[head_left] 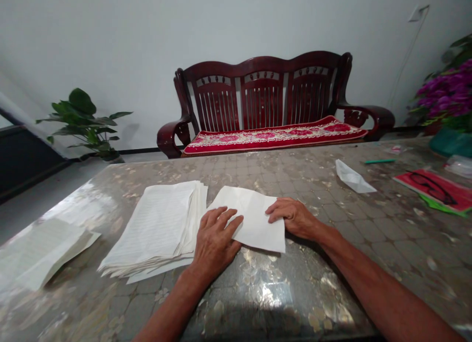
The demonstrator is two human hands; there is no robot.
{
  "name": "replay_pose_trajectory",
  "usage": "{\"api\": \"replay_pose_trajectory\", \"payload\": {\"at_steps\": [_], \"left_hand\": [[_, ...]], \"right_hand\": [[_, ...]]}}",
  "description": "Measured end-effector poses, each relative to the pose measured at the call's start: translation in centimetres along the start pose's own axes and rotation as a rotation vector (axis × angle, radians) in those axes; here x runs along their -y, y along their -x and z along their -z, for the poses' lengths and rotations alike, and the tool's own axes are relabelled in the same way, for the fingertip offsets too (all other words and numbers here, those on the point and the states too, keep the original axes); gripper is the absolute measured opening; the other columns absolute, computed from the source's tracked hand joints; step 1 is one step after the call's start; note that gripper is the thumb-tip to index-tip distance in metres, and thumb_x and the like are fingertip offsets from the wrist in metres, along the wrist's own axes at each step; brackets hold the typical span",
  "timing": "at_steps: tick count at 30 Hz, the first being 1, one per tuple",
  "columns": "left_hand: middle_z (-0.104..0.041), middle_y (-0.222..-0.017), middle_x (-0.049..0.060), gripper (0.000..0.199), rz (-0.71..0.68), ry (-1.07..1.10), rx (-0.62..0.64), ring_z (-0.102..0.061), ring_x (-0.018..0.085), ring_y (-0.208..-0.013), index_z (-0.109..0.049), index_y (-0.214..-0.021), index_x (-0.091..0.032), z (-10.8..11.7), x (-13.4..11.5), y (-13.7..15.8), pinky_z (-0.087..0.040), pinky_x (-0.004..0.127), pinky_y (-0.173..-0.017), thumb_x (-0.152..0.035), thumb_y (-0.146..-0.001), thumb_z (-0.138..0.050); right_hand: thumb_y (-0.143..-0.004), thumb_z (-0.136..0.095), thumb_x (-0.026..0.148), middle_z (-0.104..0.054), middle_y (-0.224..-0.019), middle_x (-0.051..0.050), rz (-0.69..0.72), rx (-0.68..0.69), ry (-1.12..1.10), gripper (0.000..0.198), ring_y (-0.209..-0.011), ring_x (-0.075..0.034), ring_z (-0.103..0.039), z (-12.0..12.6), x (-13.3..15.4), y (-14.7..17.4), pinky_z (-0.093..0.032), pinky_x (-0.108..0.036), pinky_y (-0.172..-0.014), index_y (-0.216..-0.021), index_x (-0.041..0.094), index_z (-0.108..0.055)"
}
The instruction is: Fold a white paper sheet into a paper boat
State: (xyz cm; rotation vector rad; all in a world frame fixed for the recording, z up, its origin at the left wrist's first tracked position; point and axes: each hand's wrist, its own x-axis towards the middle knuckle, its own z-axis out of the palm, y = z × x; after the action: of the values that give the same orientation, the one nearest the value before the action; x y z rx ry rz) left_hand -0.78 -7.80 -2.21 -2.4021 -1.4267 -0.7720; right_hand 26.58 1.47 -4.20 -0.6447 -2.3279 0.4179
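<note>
A white sheet of paper [254,224] with faint creases lies on the table in front of me. My left hand [217,233] rests on its left part, palm down with the fingers spread. At the sheet's right edge, my right hand [293,216] has its fingers curled over the top and the thumb out of sight, gripping the edge. Just left of the sheet is a thick stack of lined paper [155,224], its edges uneven. A folded white paper boat [354,177] sits farther off to the right.
The table [236,302] wears a shiny patterned cover. A loose sheet [44,253] lies at far left. On the right are a green pen [379,161], eyeglasses [431,184] on a red booklet [457,197], and purple flowers [448,91]. Behind stands a wooden bench [263,93].
</note>
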Motion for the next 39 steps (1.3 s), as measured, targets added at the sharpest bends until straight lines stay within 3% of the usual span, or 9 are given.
{"api": "replay_pose_trajectory", "payload": {"at_steps": [2,4,7,11,17,24,31,35,39], "left_hand": [[-0.066,-0.132,0.009,0.049,-0.009,0.037,0.065,-0.049,0.036,-0.133,-0.065,-0.127,-0.023,-0.2,0.6,-0.2,-0.03,0.059,-0.116,-0.02,-0.078,-0.067],[-0.068,-0.128,0.008,0.046,-0.028,0.087,0.141,-0.053,0.032,-0.129,-0.064,-0.127,-0.022,-0.7,1.2,-0.3,-0.03,0.056,-0.117,-0.019,-0.081,-0.064],[-0.071,-0.114,0.008,0.027,-0.03,0.108,0.189,-0.063,0.025,-0.106,-0.069,-0.114,-0.021,-1.5,1.4,-0.5,-0.048,0.043,-0.098,-0.018,-0.09,-0.056],[-0.07,-0.089,0.008,0.02,-0.001,-0.024,0.239,-0.062,0.024,-0.086,-0.071,-0.101,-0.02,-1.6,0.5,-1.3,-0.048,0.039,-0.078,-0.021,-0.094,-0.053],[-0.069,-0.084,0.008,0.024,0.12,-0.026,0.296,-0.063,0.022,-0.08,-0.072,-0.085,-0.02,-2.0,-0.6,-4.2,-0.047,0.035,-0.075,-0.025,-0.096,-0.051],[-0.076,-0.098,0.004,0.011,0.149,0.487,0.179,-0.068,0.021,-0.098,-0.075,-0.09,-0.023,-3.9,2.7,-4.8,-0.051,0.036,-0.093,-0.023,-0.085,-0.065],[-0.075,-0.113,0.007,0.01,0.257,0.568,0.122,-0.065,0.026,-0.116,-0.072,-0.083,-0.022,-4.8,5.7,-3.0,-0.05,0.045,-0.103,-0.031,-0.084,-0.068],[-0.073,-0.122,0.009,0.025,0.213,0.491,0.114,-0.062,0.029,-0.123,-0.073,-0.104,-0.023,-5.3,6.0,-3.1,-0.046,0.052,-0.11,-0.026,-0.079,-0.072],[-0.072,-0.124,0.009,0.029,0.166,0.439,0.118,-0.06,0.029,-0.126,-0.074,-0.108,-0.023,-5.6,6.2,-2.9,-0.044,0.055,-0.112,-0.018,-0.08,-0.068]], "right_hand": [[-0.087,-0.067,0.017,-0.079,-0.094,-0.002,-0.068,0.033,-0.076,0.017,-0.088,-0.018,-0.074,1.1,-1.3,0.5,-0.05,-0.035,-0.094,-0.076,0.026,-0.077],[-0.084,-0.072,0.024,-0.079,-0.095,-0.002,-0.146,0.042,-0.086,0.01,-0.092,-0.02,-0.074,1.9,-2.3,1.0,-0.049,-0.039,-0.098,-0.075,0.026,-0.077],[-0.084,-0.071,0.025,-0.079,-0.101,-0.003,-0.235,-0.004,0.045,0.012,-0.097,-0.024,-0.073,2.2,-2.6,1.3,-0.045,-0.045,-0.105,-0.093,0.028,-0.079],[-0.081,-0.073,0.024,-0.075,-0.118,-0.006,-0.195,0.002,0.198,0.037,-0.109,-0.026,-0.069,2.3,-1.3,1.1,-0.039,-0.047,-0.11,-0.117,0.029,-0.074],[-0.083,-0.069,0.028,-0.078,-0.103,-0.004,-0.288,-0.05,0.125,0.013,-0.096,-0.024,-0.071,4.1,-1.8,1.3,-0.05,-0.039,-0.092,-0.09,0.028,-0.08],[-0.082,-0.069,0.042,-0.073,-0.077,-0.002,-0.621,-0.034,-0.159,0.023,-0.071,-0.019,-0.065,6.5,-3.1,2.8,-0.05,-0.03,-0.068,-0.078,0.021,-0.077],[-0.07,-0.083,0.041,-0.073,-0.119,-0.006,-0.535,0.073,-0.297,0.041,-0.11,-0.026,-0.066,5.7,-3.1,2.7,-0.047,-0.041,-0.101,-0.108,0.026,-0.078],[-0.077,-0.078,0.037,-0.074,-0.116,-0.007,-0.459,0.031,-0.202,0.016,-0.108,-0.026,-0.068,5.0,-4.1,2.9,-0.048,-0.043,-0.102,-0.088,0.025,-0.081],[-0.08,-0.075,0.035,-0.077,-0.107,-0.006,-0.429,-0.038,-0.179,0.012,-0.101,-0.024,-0.071,4.6,-4.8,3.0,-0.052,-0.041,-0.096,-0.085,0.026,-0.081]]}}
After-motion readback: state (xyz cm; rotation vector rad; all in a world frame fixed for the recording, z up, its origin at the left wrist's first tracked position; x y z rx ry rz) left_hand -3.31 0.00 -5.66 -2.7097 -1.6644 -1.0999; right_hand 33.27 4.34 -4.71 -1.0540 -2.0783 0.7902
